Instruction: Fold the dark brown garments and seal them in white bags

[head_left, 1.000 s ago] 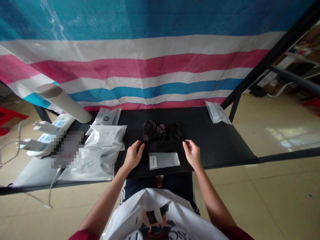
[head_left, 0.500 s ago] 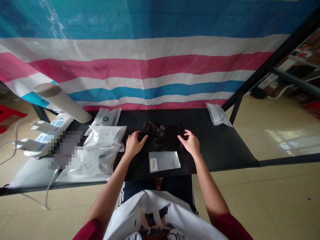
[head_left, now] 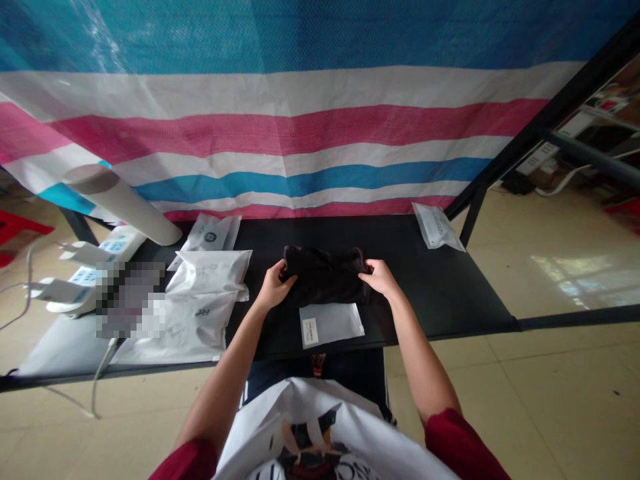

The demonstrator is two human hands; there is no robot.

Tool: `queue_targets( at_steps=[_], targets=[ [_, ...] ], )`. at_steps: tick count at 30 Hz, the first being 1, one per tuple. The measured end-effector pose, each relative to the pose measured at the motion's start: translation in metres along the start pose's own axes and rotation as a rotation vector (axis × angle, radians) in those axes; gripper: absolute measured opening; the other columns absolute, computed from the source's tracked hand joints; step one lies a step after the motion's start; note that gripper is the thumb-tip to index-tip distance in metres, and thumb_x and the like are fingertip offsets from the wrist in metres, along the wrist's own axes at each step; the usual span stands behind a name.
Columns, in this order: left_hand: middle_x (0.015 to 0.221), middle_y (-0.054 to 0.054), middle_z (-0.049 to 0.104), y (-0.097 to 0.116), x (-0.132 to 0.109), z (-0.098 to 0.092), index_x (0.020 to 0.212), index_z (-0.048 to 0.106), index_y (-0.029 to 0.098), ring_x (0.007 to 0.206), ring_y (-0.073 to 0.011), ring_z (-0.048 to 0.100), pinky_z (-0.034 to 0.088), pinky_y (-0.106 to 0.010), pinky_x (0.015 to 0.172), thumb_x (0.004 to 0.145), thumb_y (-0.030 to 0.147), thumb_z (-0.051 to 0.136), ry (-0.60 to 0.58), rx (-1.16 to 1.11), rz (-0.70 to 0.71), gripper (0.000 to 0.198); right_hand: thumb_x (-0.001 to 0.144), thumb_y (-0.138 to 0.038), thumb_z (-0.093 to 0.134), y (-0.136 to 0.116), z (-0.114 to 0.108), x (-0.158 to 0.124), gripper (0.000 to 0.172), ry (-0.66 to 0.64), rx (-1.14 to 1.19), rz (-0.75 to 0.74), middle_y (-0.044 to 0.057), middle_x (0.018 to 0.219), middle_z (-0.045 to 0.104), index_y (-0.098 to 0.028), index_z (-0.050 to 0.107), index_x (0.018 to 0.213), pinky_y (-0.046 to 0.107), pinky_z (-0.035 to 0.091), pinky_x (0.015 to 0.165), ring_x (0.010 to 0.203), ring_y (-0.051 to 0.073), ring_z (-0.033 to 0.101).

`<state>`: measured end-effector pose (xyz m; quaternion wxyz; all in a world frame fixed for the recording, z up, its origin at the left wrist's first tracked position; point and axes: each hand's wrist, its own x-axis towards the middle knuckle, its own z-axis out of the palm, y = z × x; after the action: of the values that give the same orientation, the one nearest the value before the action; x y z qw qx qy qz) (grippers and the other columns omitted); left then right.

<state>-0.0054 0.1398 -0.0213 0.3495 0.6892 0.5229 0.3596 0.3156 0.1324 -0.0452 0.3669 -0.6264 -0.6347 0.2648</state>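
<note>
- Striped tarpaulin (head_left: 280,133) in blue, white and pink hangs behind a black bench (head_left: 440,267) with a black metal frame (head_left: 500,160), and a tiled floor (head_left: 550,380) shows on both sides
- Head view, looking down: a black fabric bundle (head_left: 325,277) lies near the middle of the bench, gathered into a rough folded shape
- Left hand (head_left: 273,287) is at the bundle's left end, its fingers (head_left: 283,270) curled and pressing on the cloth, apparently gripping its edge
- Right hand (head_left: 383,279) is at the bundle's right end, its fingers (head_left: 369,268) likewise bent onto the cloth
- Flat translucent bag (head_left: 331,325) with a white label lies just in front of the bundle, between the forearms
- White plastic mailer bags (head_left: 205,275) are stacked just left of the left hand, and a smaller packet (head_left: 207,233) lies behind them
- Another packet (head_left: 435,227) sits at the far right corner of the bench
- White tube (head_left: 123,203) leans at the far left, above a white power strip (head_left: 120,240) with plugs; a pixelated patch (head_left: 130,300) hides what lies beside it
- Person's white printed shirt (head_left: 300,433) and red sleeves (head_left: 460,443) fill the bottom of the view
</note>
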Motion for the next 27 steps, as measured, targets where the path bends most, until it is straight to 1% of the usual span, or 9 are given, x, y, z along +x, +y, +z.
queue_targets(
  at_steps=[2, 5, 7, 10, 15, 18, 21, 24, 27],
  targets=[
    [0.073, -0.002, 0.060, 0.000, -0.004, 0.001, 0.071, 0.057, 0.017, 0.075, -0.0163, 0.059, 0.049, -0.027, 0.068, 0.073, 0.025, 0.055, -0.010, -0.103, 0.041, 0.008, 0.068, -0.015, 0.056, 0.001, -0.002, -0.007, 0.012, -0.052, 0.113, -0.085, 0.000, 0.064, 0.059, -0.018, 0.066, 0.061, 0.029, 0.044, 0.063, 0.064, 0.017, 0.057],
    [0.076, -0.003, 0.059, 0.002, -0.008, 0.000, 0.059, 0.052, 0.018, 0.077, -0.0160, 0.058, 0.049, -0.028, 0.072, 0.068, 0.020, 0.053, -0.051, -0.129, 0.068, 0.009, 0.065, -0.013, 0.048, -0.001, -0.008, -0.014, 0.019, -0.090, 0.220, -0.164, 0.001, 0.066, 0.051, -0.019, 0.061, 0.052, 0.030, 0.042, 0.066, 0.067, 0.017, 0.054],
    [0.081, -0.005, 0.060, 0.005, -0.009, -0.002, 0.065, 0.058, 0.017, 0.080, -0.0166, 0.059, 0.049, -0.030, 0.076, 0.066, 0.019, 0.055, -0.078, -0.136, 0.096, 0.004, 0.064, -0.013, 0.048, -0.003, -0.012, -0.015, 0.019, -0.107, 0.234, -0.172, 0.001, 0.071, 0.050, -0.019, 0.062, 0.053, 0.031, 0.042, 0.070, 0.071, 0.017, 0.054],
    [0.091, -0.007, 0.061, 0.007, -0.012, -0.006, 0.074, 0.065, 0.017, 0.087, -0.0184, 0.060, 0.050, -0.033, 0.081, 0.069, 0.018, 0.054, -0.090, -0.143, 0.165, 0.012, 0.065, -0.013, 0.050, -0.004, -0.015, -0.013, 0.019, -0.138, 0.219, -0.153, 0.002, 0.079, 0.052, -0.019, 0.068, 0.060, 0.032, 0.043, 0.073, 0.078, 0.018, 0.056],
    [0.089, -0.006, 0.058, 0.001, -0.021, -0.010, 0.052, 0.062, 0.018, 0.090, -0.0194, 0.058, 0.048, -0.036, 0.086, 0.067, 0.007, 0.047, -0.133, 0.028, 0.172, 0.024, 0.064, -0.007, 0.046, 0.000, -0.017, -0.011, 0.025, -0.118, 0.169, -0.135, 0.004, 0.088, 0.057, -0.019, 0.064, 0.051, 0.034, 0.047, 0.082, 0.090, 0.019, 0.060],
    [0.091, -0.005, 0.059, -0.002, -0.033, -0.012, 0.057, 0.067, 0.020, 0.091, -0.0190, 0.055, 0.046, -0.036, 0.088, 0.060, -0.001, 0.041, -0.135, 0.160, 0.237, 0.033, 0.063, -0.002, 0.043, -0.001, -0.024, -0.011, 0.033, -0.161, 0.056, -0.136, 0.006, 0.105, 0.063, -0.021, 0.070, 0.060, 0.036, 0.048, 0.092, 0.103, 0.021, 0.061],
    [0.097, -0.005, 0.058, 0.002, -0.048, -0.012, 0.066, 0.069, 0.020, 0.095, -0.0193, 0.054, 0.046, -0.036, 0.089, 0.055, -0.005, 0.039, -0.130, 0.256, 0.295, 0.041, 0.068, -0.001, 0.049, -0.008, -0.036, -0.011, 0.038, -0.215, -0.150, -0.148, 0.006, 0.123, 0.064, -0.024, 0.078, 0.078, 0.042, 0.042, 0.105, 0.116, 0.023, 0.058],
    [0.103, -0.006, 0.056, 0.013, -0.064, -0.012, 0.076, 0.069, 0.020, 0.097, -0.0205, 0.052, 0.046, -0.035, 0.085, 0.058, -0.006, 0.040, -0.147, 0.336, 0.314, 0.044, 0.076, -0.008, 0.058, -0.018, -0.045, -0.009, 0.033, -0.299, -0.322, -0.126, 0.008, 0.136, 0.058, -0.025, 0.079, 0.094, 0.044, 0.037, 0.111, 0.126, 0.026, 0.053],
    [0.104, -0.008, 0.056, 0.026, -0.082, -0.009, 0.086, 0.069, 0.019, 0.094, -0.0222, 0.050, 0.047, -0.037, 0.083, 0.063, -0.004, 0.043, -0.176, 0.446, 0.315, 0.042, 0.088, -0.013, 0.048, -0.031, -0.043, -0.003, 0.035, -0.379, -0.447, -0.071, 0.008, 0.138, 0.058, -0.024, 0.078, 0.102, 0.042, 0.034, 0.114, 0.135, 0.025, 0.046]
  ],
)
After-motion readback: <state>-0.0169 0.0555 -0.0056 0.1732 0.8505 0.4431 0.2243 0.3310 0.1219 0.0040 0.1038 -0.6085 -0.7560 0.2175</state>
